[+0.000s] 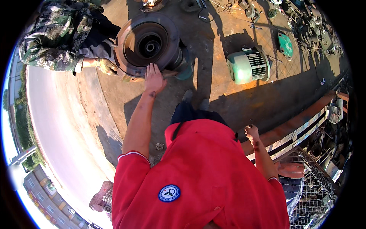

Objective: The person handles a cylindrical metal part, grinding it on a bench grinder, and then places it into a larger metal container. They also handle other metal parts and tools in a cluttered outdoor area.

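My left hand (154, 78) reaches forward and rests flat, fingers spread, on the lower rim of a big rusty round motor housing (146, 44) that lies on its side on the ground. My right hand (251, 132) hangs at my side, fingers curled in, with nothing seen in it. Another person in a camouflage jacket (57, 36) crouches left of the housing, a gloved hand (107, 66) on its left rim. My red shirt fills the lower middle of the view.
A pale green electric motor (248, 65) lies to the right on the dirt. Scrap metal parts (309, 26) pile up at the top right. A rusty rail and wire mesh fence (305, 179) run along the right. A paved road (57, 126) lies left.
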Action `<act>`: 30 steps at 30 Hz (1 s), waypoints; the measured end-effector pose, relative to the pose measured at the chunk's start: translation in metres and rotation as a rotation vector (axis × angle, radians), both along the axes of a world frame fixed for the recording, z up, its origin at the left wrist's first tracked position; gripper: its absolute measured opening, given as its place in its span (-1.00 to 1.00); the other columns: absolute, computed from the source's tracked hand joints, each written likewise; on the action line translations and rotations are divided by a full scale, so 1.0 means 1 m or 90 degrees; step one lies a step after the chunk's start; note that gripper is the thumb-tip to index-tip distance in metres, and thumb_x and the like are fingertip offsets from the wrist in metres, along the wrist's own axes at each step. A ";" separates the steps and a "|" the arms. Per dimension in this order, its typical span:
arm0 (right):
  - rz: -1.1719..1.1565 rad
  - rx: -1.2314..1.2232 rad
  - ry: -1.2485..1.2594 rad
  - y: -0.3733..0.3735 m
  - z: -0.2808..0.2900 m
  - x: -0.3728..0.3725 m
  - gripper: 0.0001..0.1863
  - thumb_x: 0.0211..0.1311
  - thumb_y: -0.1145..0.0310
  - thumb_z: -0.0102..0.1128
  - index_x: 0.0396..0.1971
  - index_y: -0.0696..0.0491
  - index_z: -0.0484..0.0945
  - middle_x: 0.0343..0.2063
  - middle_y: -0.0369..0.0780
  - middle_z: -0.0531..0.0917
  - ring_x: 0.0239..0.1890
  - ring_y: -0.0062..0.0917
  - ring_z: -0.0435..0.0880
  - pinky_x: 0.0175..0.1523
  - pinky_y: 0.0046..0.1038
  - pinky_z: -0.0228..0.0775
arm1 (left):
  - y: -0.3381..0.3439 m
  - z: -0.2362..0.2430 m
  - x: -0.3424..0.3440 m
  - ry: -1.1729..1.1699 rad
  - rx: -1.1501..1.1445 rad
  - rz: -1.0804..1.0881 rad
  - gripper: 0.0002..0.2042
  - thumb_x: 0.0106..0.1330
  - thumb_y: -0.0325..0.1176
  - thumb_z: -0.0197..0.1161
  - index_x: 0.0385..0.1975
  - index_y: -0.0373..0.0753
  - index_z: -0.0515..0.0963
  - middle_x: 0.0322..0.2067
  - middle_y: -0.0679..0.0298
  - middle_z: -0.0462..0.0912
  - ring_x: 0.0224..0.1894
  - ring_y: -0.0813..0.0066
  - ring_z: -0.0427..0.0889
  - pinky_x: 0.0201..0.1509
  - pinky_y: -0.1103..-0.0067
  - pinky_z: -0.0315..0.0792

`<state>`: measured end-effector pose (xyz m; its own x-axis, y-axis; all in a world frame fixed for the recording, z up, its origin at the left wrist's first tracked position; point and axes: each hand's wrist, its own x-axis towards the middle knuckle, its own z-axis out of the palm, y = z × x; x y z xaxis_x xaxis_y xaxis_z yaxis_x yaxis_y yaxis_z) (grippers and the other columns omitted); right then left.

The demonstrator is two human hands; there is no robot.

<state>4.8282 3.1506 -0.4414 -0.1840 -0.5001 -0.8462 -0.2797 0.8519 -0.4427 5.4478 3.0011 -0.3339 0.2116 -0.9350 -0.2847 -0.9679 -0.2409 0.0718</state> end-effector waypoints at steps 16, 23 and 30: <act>0.024 -0.074 0.170 0.021 0.051 0.091 -0.51 0.13 0.20 0.23 0.02 0.15 0.70 -0.12 0.02 0.78 -0.10 -0.17 0.80 0.01 -0.24 0.61 | -0.011 -0.005 0.020 0.078 0.035 -0.152 -0.05 0.25 -0.12 0.39 0.45 -0.65 0.04 0.47 -0.38 0.08 0.54 -0.26 0.08 0.63 0.19 0.04; -0.119 0.031 0.169 0.084 0.038 0.051 -0.47 0.13 0.18 0.20 0.06 0.18 0.66 -0.12 0.06 0.76 -0.01 -0.14 0.77 0.09 -0.20 0.58 | -0.005 -0.018 0.005 0.017 0.006 -0.125 -0.04 0.25 -0.12 0.42 0.45 -0.64 0.05 0.47 -0.38 0.10 0.53 -0.27 0.10 0.61 0.17 0.06; -0.164 0.107 0.152 0.096 -0.004 -0.042 -0.40 0.11 0.18 0.20 0.13 0.20 0.62 -0.01 0.12 0.72 0.08 -0.07 0.73 0.17 -0.21 0.58 | -0.003 -0.045 -0.008 -0.119 -0.027 -0.053 -0.09 0.29 -0.06 0.37 0.43 -0.63 0.12 0.45 -0.35 0.15 0.48 -0.26 0.19 0.56 0.15 0.15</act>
<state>4.7866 3.2469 -0.4454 -0.4875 -0.2698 -0.8304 -0.1249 0.9628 -0.2395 5.4402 2.9979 -0.3791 0.1790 -0.9617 -0.2074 -0.9816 -0.1605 -0.1032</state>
